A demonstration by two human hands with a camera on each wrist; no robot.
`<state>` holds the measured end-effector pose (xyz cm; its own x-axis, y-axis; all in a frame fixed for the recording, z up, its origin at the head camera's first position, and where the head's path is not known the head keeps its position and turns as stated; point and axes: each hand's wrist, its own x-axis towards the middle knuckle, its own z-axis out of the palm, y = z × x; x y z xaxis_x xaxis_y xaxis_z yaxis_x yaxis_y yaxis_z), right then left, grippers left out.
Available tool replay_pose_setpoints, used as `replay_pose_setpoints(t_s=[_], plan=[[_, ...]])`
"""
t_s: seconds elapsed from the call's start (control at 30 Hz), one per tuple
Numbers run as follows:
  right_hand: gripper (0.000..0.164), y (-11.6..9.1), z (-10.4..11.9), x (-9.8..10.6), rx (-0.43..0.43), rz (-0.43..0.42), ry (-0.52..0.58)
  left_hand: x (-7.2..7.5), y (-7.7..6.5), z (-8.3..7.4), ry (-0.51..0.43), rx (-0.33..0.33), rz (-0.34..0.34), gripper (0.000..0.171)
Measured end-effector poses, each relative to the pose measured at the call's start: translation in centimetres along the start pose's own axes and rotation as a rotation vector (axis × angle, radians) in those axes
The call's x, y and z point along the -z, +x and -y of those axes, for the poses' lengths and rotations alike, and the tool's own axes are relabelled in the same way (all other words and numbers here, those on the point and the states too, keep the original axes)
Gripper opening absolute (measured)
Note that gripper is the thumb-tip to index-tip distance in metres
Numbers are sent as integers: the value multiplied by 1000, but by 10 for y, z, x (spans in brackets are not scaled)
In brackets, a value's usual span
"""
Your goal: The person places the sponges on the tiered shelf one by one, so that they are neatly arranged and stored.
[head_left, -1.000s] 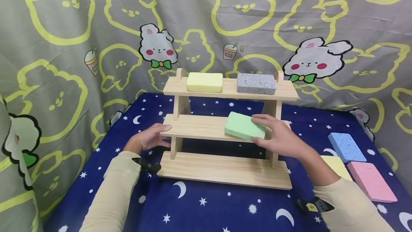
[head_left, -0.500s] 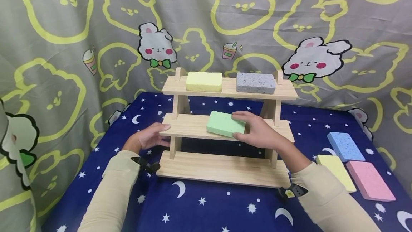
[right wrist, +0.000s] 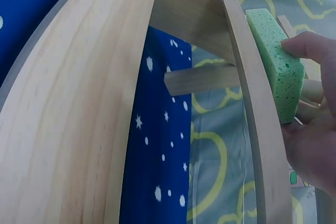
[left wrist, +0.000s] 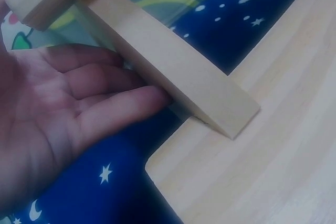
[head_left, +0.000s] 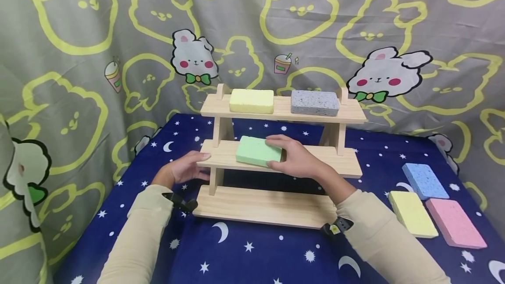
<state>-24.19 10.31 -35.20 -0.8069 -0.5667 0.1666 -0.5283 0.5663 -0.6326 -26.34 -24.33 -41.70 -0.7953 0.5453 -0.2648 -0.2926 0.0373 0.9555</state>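
A three-tier wooden shelf stand is in the middle of the head view. My right hand grips a green sponge by its right end, thumb at the near side and fingers over the far side. The sponge is at the left half of the middle shelf; in the right wrist view its lower face lies right along the board. My left hand holds the left end of the middle shelf, thumb on top and fingers below. In the left wrist view its fingers are against the upright.
On the top shelf sit a yellow sponge and a grey speckled sponge. To the right on the blue starry cloth lie a blue sponge, another yellow sponge and a pink sponge. A patterned curtain hangs behind.
My right hand has moved the green sponge leftward along the middle shelf, from its right half to its left half, and the sponge has straightened. My left hand has stayed on the shelf's end.
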Motion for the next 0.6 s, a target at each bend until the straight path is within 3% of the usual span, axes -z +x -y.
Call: replay_pose_setpoints(t_s=[0.33,0.6], plan=[[59,15,5,-11,42,6,37,-1,0,-1,-11,8,-11,42],[57,24,5,-19,74,13,50,-1,0,-1,3,10,-17,50]])
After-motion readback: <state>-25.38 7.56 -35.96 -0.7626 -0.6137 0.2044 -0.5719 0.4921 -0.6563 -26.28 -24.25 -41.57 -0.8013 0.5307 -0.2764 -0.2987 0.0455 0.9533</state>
